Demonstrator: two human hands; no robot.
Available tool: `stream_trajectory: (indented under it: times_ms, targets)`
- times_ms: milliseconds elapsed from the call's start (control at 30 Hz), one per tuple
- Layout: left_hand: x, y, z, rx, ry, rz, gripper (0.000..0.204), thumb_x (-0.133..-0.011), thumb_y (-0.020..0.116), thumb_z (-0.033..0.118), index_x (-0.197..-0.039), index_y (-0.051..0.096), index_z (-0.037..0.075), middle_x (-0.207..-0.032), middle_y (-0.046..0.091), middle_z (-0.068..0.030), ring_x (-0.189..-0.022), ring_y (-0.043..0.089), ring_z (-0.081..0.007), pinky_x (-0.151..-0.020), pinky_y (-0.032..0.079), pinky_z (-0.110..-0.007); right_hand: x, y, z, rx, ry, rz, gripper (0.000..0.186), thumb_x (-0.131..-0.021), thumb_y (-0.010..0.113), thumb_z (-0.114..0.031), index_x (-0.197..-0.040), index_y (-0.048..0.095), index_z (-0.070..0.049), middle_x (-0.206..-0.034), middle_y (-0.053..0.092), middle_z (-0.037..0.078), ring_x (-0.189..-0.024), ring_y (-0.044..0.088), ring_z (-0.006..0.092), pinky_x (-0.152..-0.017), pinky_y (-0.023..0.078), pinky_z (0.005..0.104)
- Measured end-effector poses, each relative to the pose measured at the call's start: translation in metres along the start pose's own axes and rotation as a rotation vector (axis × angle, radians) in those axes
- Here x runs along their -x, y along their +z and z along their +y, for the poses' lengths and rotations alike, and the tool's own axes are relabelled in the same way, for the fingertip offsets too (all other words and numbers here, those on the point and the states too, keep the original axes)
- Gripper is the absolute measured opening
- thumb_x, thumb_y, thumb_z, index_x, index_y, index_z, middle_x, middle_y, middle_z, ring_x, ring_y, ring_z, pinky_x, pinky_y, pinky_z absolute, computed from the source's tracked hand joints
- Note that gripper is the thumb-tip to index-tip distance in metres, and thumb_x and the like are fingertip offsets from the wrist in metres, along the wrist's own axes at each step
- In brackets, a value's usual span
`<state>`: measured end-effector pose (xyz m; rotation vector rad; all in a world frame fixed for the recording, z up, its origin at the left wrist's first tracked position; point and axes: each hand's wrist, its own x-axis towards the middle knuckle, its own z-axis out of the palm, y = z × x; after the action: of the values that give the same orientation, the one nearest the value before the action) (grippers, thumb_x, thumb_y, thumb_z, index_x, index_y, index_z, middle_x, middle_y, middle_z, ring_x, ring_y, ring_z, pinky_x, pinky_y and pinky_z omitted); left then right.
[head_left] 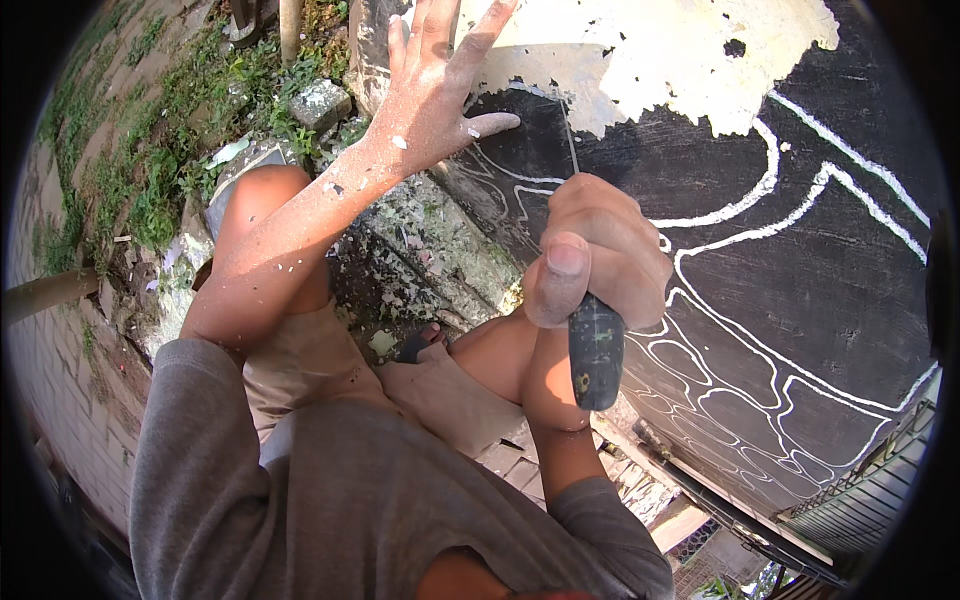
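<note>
Work looks partway along: the ragged pale patch (pixel 660 75) above the grip seems stripped, with a dark spot (pixel 735 47) left in it, while much white-lined dark wall (pixel 850 290) remains right of the grip and below it. The right hand (pixel 600 255) is wrapped tightly around a dark-handled tool (pixel 597 350), whose butt juts out below the fist. Up and left of that grip, the left hand (pixel 430 110) spreads its fingers, holding nothing; whether it touches the wall cannot be told. Left of the grip lie a mottled, flaking ledge (pixel 440 240), a weedy strip (pixel 160 190) and paving (pixel 85 370); a metal grille (pixel 880 490) stands below right.
</note>
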<state>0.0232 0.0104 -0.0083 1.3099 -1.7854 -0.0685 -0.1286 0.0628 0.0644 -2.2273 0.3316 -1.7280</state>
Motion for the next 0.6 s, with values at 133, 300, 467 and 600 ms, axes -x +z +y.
stream_trajectory:
  times_ms: [133, 300, 467, 600]
  targets:
    - [-0.002, 0.001, 0.008, -0.094, 0.010, -0.034, 0.100, -0.072, 0.081, 0.033, -0.150, 0.024, 0.008, -0.150, 0.011, -0.0355, -0.135, 0.019, -0.0551, -0.108, 0.024, -0.061, 0.007, -0.002, 0.006, 0.031, 0.075, -0.038, 0.033, -0.092, 0.057, -0.010, -0.063, 0.043, -0.003, -0.047, 0.041, 0.003, -0.038, 0.037, 0.0131, -0.036, 0.032, 0.0277]
    - [-0.001, 0.000, 0.002, -0.054, 0.010, -0.024, 0.101, -0.070, 0.082, 0.031, -0.149, 0.026, 0.008, -0.150, 0.012, -0.0356, -0.134, 0.020, -0.0550, -0.108, 0.024, -0.061, 0.007, 0.000, -0.001, 0.013, 0.034, -0.083, 0.033, -0.089, 0.061, -0.007, -0.060, 0.046, -0.001, -0.049, 0.044, 0.003, -0.041, 0.042, 0.0144, -0.038, 0.034, 0.0281]
    - [-0.001, 0.001, 0.002, -0.051, 0.040, -0.021, 0.102, -0.069, 0.083, 0.032, -0.150, 0.025, 0.010, -0.149, 0.012, -0.0355, -0.135, 0.020, -0.0543, -0.109, 0.022, -0.062, 0.002, -0.003, -0.004, 0.018, 0.026, -0.146, 0.026, -0.087, 0.063, -0.004, -0.065, 0.049, 0.000, -0.050, 0.045, 0.004, -0.041, 0.042, 0.0149, -0.038, 0.034, 0.0281]
    - [-0.001, 0.008, -0.007, -0.013, 0.041, 0.000, 0.103, -0.070, 0.083, 0.034, -0.151, 0.023, 0.013, -0.151, 0.010, -0.0341, -0.137, 0.016, -0.0544, -0.110, 0.017, -0.065, 0.005, -0.008, -0.007, 0.069, 0.083, -0.126, 0.027, -0.088, 0.060, -0.005, -0.064, 0.048, 0.000, -0.048, 0.044, 0.005, -0.039, 0.041, 0.0151, -0.038, 0.034, 0.0278]
